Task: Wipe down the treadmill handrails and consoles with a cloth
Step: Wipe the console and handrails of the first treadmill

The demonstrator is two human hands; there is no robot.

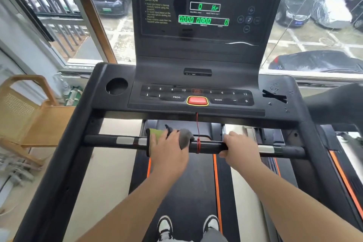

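1. The left grip (pixel 169 147) lies on top of the cloth (pixel 155 134), fingers curled over it and pressing it onto the handrail (pixel 110 140).
2. The cloth is green on its left part and grey on its right. It is draped over the cross handrail a little left of the middle, with a flap hanging down the near side to the left of the wrist.
3. The right grip (pixel 240 149) is closed round the same handrail right of the middle, fingers over the top and the thumb tucked under on the near side. It holds only the bar and is well apart from the cloth.
4. A thin red cord (pixel 197 123) hangs from the console edge and is wound round the handrail between the two grips, just beside the grey end of the cloth.
5. Beyond the handrail sits the console panel (pixel 231 97), with numbered keys and a red stop button (pixel 197 100) in the middle.
6. A round cup holder (pixel 116 86) is at the far left of the panel, and a cross of black tape (pixel 275 96) is at its right.
7. The upright display (pixel 204 20) rises behind, showing green digits.
8. Two white-and-black shoes (pixel 165 226) stand on the black belt (pixel 188 188) at the near edge.
9. A wooden chair (pixel 29 112) stands left of the treadmill, and parked cars (pixel 324 7) show through the far window.
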